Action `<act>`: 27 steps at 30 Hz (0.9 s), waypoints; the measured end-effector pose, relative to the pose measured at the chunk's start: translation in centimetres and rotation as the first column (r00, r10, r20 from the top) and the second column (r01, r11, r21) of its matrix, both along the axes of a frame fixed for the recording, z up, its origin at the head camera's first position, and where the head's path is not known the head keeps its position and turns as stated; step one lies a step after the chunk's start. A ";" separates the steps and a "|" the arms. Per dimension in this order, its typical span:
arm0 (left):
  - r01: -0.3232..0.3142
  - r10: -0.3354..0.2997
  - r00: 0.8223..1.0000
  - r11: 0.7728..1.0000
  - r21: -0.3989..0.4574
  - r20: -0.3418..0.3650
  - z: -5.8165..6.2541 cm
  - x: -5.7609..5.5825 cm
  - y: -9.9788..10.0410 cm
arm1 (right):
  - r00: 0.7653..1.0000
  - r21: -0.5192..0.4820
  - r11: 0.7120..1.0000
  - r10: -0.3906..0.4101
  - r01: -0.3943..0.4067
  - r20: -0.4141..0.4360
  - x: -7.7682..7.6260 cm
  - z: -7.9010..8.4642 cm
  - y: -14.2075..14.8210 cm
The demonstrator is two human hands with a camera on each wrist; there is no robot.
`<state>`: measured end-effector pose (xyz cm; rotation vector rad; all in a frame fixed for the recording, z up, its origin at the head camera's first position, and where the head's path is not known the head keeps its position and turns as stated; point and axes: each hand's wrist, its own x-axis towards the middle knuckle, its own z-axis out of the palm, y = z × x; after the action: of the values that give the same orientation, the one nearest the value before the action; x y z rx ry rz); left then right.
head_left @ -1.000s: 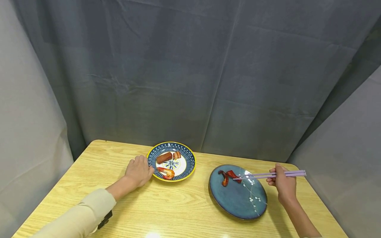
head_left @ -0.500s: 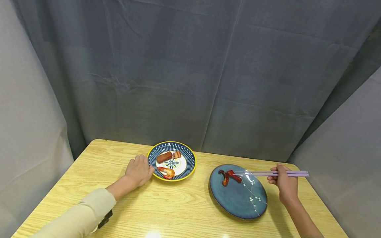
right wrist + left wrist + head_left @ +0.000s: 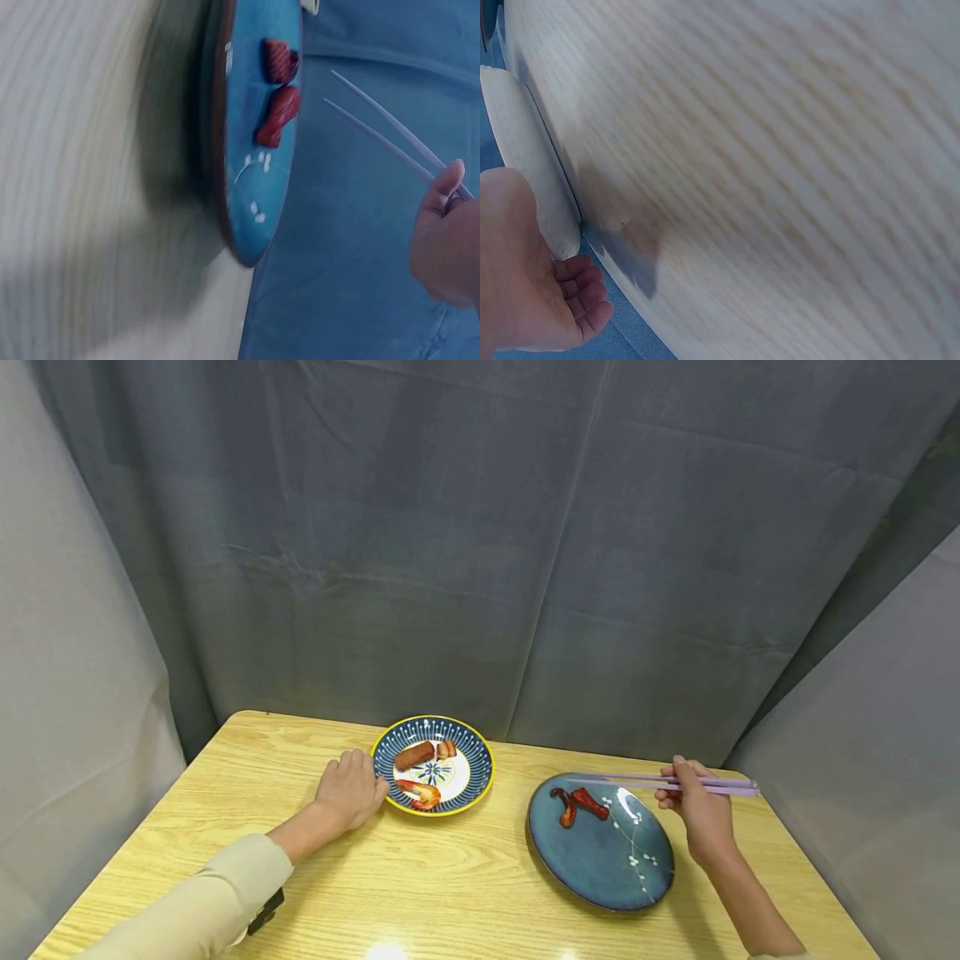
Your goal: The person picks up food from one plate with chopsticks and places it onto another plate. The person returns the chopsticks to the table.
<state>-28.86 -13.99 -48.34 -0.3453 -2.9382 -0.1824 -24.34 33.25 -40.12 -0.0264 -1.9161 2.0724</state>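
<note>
My left hand (image 3: pixel 348 793) is at the left side of a blue-and-white shallow bowl (image 3: pixel 480 785) with a yellow rim. Its thumb lies over the rim, and its other fingers are curled in the left wrist view. In the bowl are a shrimp (image 3: pixel 420 796), a brown sausage-like piece (image 3: pixel 414 757) and a small striped meat piece (image 3: pixel 446 750). My right hand (image 3: pixel 701 810) holds purple chopsticks (image 3: pixel 637 783), tips apart, over the far part of a blue plate (image 3: pixel 600 864). On that plate lie a dark red curled tentacle piece (image 3: pixel 567 814) and a red meat-like piece (image 3: pixel 591 803).
Both dishes stand on a light wooden table (image 3: pixel 420 885). Behind its far edge hangs a dark grey curtain (image 3: pixel 420 568), with pale cloth (image 3: pixel 75 610) at the left and more pale cloth (image 3: pixel 885 752) at the right.
The chopsticks have come away from the red piece, moving up and leftward in the head view with my right hand. The red piece stays on the plate. My left hand has not moved.
</note>
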 end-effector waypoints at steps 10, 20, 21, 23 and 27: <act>0.005 -0.005 1.000 1.000 -0.010 0.013 0.0 -0.2 -0.1 | 0.998 0.105 0.993 0.061 -0.059 -0.013 0.4 0.9 -2.5; 0.005 -0.005 1.000 1.000 0.000 0.008 -0.1 -0.3 -0.1 | 0.996 0.168 0.982 0.091 -0.090 0.001 0.4 1.1 -4.1; 0.005 -0.005 1.000 1.000 0.002 0.008 -0.1 -0.3 -0.1 | 0.995 0.167 0.981 0.097 -0.096 0.000 0.4 1.2 -4.3; 0.004 -0.004 1.000 1.000 0.003 0.009 -0.1 -0.3 -0.1 | 0.994 0.171 0.980 0.108 -0.106 0.000 0.5 1.2 -4.6; 0.001 -0.001 1.000 1.000 0.002 0.015 -0.1 -0.3 -0.1 | 0.991 0.172 0.976 0.133 -0.132 0.006 0.5 1.4 -5.3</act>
<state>-29.19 -14.09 -48.47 -0.3466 -2.9528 -0.1885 -23.80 27.90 -38.71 0.1499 -2.1393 1.9763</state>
